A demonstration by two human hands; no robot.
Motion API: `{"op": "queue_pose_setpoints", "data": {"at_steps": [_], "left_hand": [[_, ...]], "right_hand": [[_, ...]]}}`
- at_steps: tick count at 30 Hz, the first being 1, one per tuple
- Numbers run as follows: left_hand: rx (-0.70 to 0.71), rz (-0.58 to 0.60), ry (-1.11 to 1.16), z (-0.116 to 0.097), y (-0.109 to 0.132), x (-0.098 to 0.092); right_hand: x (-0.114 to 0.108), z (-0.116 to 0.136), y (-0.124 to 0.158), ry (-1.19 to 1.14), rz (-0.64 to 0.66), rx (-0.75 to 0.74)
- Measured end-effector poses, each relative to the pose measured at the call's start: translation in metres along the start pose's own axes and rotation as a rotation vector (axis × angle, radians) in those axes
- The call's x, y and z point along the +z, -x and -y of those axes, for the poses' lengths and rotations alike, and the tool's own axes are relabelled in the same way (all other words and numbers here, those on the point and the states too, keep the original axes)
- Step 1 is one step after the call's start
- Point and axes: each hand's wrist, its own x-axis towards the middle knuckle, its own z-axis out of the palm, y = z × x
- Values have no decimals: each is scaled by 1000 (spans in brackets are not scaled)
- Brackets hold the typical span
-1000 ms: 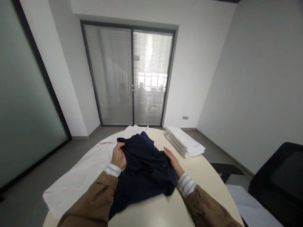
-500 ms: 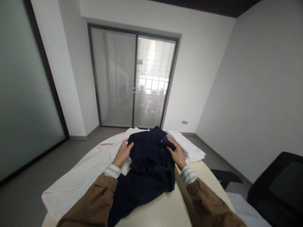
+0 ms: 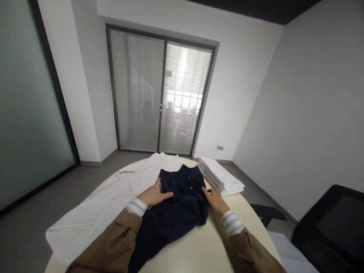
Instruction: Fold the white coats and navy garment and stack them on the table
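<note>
A dark navy polo shirt lies bunched on the cream table, its collar end away from me and two light buttons showing near the top right. My left hand grips the shirt's left edge, thumb on top and the other fingers partly hidden. At the opposite edge, my right hand pinches the cloth beside the buttons. A white shirt is spread out along the table's left side, partly behind my left hand and sleeve.
Folded white cloths are stacked at the table's far right. Beyond the right edge stands a black chair, with something pale near it. Glass doors with blinds are set in the far wall.
Both hands have lowered the upper part of the navy polo shirt toward the table and me. More of the white shirt and the folded stack now shows behind it.
</note>
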Motion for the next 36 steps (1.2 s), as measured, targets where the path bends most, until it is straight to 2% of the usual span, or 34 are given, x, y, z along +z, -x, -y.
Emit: {"op": "queue_pose_setpoints", "data": {"at_steps": [3, 5, 7, 11, 13, 15, 19, 22, 24, 26, 29, 31, 33, 36], "left_hand": [[-26, 130, -174, -1, 5, 14], [-33, 176, -240, 0, 6, 21], [-48, 215, -291, 0, 7, 25], [-51, 254, -347, -2, 13, 37], [-53, 237, -377, -3, 18, 44], [-54, 214, -385, -4, 22, 50], [-57, 170, -347, -5, 26, 56], [-102, 124, -260, -5, 23, 58], [-161, 76, -172, -5, 17, 57], [-210, -14, -70, -6, 9, 51], [-221, -190, 98, -9, -3, 29], [-198, -291, 203, -13, -10, 8], [-129, -389, 359, -15, -14, -12], [-78, -522, 550, -17, -18, -29]], "right_hand": [[0, 10, 14, -7, 261, 170], [7, 17, 19, -89, 378, 164], [16, 22, 20, -179, 367, 129], [28, 32, 19, -361, 167, 101], [33, 39, 23, -469, 137, 109], [37, 48, 32, -555, 204, 122], [41, 64, 53, -660, 419, 141], [41, 66, 60, -686, 480, 150], [41, 62, 58, -670, 433, 149], [42, 56, 51, -649, 329, 130], [36, 44, 36, -580, 162, 84], [26, 36, 25, -471, 21, 51], [15, 28, 15, -332, -175, 2], [2, 21, 8, -190, -427, -75]]}}
